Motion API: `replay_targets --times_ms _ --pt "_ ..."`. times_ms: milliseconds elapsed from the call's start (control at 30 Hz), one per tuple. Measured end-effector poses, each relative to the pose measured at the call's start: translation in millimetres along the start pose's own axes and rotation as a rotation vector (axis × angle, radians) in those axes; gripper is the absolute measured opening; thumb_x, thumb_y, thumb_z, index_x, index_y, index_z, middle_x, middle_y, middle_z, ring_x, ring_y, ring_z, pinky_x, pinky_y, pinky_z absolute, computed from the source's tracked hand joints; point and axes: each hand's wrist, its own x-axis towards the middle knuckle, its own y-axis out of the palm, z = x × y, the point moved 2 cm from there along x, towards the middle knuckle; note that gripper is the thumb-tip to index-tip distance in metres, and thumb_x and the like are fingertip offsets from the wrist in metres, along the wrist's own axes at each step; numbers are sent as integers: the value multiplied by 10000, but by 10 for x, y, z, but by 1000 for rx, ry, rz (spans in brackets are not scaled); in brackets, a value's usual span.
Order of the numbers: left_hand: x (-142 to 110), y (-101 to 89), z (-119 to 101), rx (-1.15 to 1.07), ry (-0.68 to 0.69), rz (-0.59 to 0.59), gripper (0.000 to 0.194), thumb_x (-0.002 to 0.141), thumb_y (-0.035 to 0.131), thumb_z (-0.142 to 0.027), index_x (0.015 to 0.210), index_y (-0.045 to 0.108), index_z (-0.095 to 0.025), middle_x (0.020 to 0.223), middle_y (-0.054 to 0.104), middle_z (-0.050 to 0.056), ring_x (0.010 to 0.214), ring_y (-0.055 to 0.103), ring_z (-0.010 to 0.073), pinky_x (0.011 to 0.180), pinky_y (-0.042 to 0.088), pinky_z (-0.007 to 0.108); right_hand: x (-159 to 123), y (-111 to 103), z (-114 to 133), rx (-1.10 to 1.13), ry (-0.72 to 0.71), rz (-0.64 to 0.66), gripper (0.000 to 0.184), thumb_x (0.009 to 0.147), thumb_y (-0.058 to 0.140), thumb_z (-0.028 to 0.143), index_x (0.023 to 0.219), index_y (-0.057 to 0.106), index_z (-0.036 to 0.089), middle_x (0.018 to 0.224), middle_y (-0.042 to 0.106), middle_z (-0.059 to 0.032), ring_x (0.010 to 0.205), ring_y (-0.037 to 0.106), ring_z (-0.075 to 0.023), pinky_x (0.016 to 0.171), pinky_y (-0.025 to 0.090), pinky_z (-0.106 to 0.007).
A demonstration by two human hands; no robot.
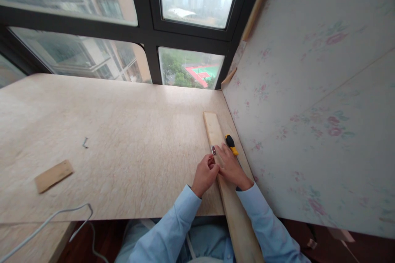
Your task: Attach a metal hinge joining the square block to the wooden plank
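A long pale wooden board (pixel 243 226) runs from my lap up onto the marble-patterned surface. On its left edge sits a small metal piece with holes (pixel 213 150), like a bracket or hinge plate. My right hand (pixel 231 167) lies over the board with fingers stretched out, their tips beside the metal piece. Just left of it, my left hand (pixel 206 172) is closed in a pinch against the board's edge; whatever is between its fingertips is too small to make out. A screwdriver with a black and yellow handle (pixel 231 144) lies right of the board, its shaft partly hidden by my right hand.
On the left of the marble-patterned surface (pixel 129 148) lie a short wooden piece (pixel 54 176) and a small bent metal part (pixel 85 143). A pale cable (pixel 61 211) loops over the front-left edge. A flower-papered wall (pixel 308 102) borders the right, dark-framed windows (pixel 148 28) the back.
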Motion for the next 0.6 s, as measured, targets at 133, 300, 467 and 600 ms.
replay_targets --times_ms 133,300,467,600 --pt "13 65 1 67 7 7 373 771 555 -71 1136 582 -144 1126 697 114 1039 672 198 927 516 321 -37 43 -61 -14 -23 -57 703 814 549 175 1496 381 204 1582 289 -151 1468 250 -331 1151 302 -577" --pt "52 80 57 158 59 1 359 808 541 -123 1165 568 -144 1091 692 108 998 666 194 918 502 325 -51 61 -35 -59 26 -99 627 850 491 154 1473 419 151 1561 313 -181 1460 266 -330 1160 298 -552" --pt "68 69 68 166 58 18 319 808 538 -127 1124 583 -137 1061 690 106 973 664 190 899 502 313 -20 44 -10 -107 32 -85 574 878 483 177 1447 455 113 1542 341 -205 1452 276 -349 1146 312 -563" --pt "68 64 77 157 57 29 328 803 547 -118 1128 583 -135 1046 694 99 956 667 185 906 503 321 -25 45 -29 -127 0 -79 575 889 473 186 1458 440 116 1542 345 -205 1454 270 -354 1138 314 -578"
